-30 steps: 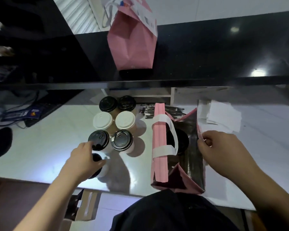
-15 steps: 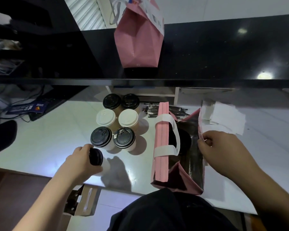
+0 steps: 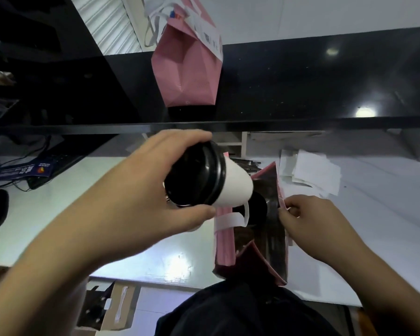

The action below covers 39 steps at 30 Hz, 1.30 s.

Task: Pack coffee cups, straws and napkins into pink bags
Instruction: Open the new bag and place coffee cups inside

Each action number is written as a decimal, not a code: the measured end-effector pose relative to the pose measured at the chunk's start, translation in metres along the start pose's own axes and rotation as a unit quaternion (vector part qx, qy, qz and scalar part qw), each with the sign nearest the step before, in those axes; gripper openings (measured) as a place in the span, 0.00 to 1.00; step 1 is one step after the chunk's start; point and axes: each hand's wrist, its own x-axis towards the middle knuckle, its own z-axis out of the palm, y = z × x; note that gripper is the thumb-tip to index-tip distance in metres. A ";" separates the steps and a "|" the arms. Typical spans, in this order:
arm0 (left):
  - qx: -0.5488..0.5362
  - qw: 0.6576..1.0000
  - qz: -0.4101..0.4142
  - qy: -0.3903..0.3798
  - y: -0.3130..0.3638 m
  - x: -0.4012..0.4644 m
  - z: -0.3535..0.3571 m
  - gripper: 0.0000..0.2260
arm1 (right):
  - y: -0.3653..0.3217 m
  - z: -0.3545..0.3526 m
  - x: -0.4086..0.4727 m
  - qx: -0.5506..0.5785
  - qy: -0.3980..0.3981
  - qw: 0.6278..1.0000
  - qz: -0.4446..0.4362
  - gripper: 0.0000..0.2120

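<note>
While the right hand pinches the bag open, the left grips a second cup — napkins at right remain unpacked.

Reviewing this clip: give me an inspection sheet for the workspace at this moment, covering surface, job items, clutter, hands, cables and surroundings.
Surface: glossy white counter, with glare.
Job's things: white paper cup with black lid, tilted above the open pink paper bag; a black lid shows inside the bag. White napkins lie behind the bag; dark wrapped straws beside them. Second pink bag stands on the black shelf.
Clutter: brown cardboard box below the counter edge.
Hands: left hand grips the cup at the lid; right hand pinches the bag's rim.
Cables: dark cables far left.
Surroundings: white wall behind.
</note>
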 end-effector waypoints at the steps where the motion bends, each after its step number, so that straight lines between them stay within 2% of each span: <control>1: -0.004 1.000 0.024 -0.017 0.007 0.009 0.007 0.40 | 0.001 -0.002 -0.001 0.003 -0.005 1.000 0.000 0.15; 4: 0.008 0.994 0.072 -0.084 0.017 0.038 0.036 0.40 | 0.005 -0.006 -0.005 0.006 -0.016 1.000 0.003 0.15; 8: 0.094 0.975 0.118 -0.166 0.023 0.067 0.076 0.40 | 0.011 -0.008 -0.008 -0.003 -0.021 1.000 0.018 0.22; 13: 0.146 0.944 0.149 -0.255 0.019 0.090 0.122 0.39 | 0.017 -0.009 -0.009 -0.012 -0.013 1.000 0.025 0.21; 15: 0.145 0.933 0.148 -0.295 0.015 0.091 0.137 0.37 | 0.018 -0.010 -0.010 -0.012 -0.012 0.999 0.028 0.20; 17: 0.127 0.928 0.145 -0.320 0.010 0.085 0.152 0.30 | 0.019 -0.010 -0.011 -0.009 -0.012 0.999 0.030 0.19; 20: 0.167 0.917 0.166 -0.321 0.003 0.074 0.170 0.25 | 0.019 -0.009 -0.012 -0.006 -0.009 0.999 0.031 0.19; 24: 0.192 0.914 0.170 -0.315 -0.003 0.066 0.188 0.33 | 0.019 -0.007 -0.013 -0.006 -0.006 0.999 0.031 0.18; 28: 0.193 0.915 0.183 -0.305 -0.006 0.061 0.201 0.34 | 0.020 -0.005 -0.016 0.005 -0.001 0.999 0.033 0.18; 34: 0.225 0.904 0.209 -0.298 -0.015 0.054 0.209 0.33 | 0.021 -0.001 -0.017 0.019 -0.001 0.999 0.028 0.18; 39: 0.187 0.911 0.217 -0.296 -0.026 0.050 0.215 0.29 | 0.019 -0.002 -0.017 0.030 0.018 0.999 0.025 0.18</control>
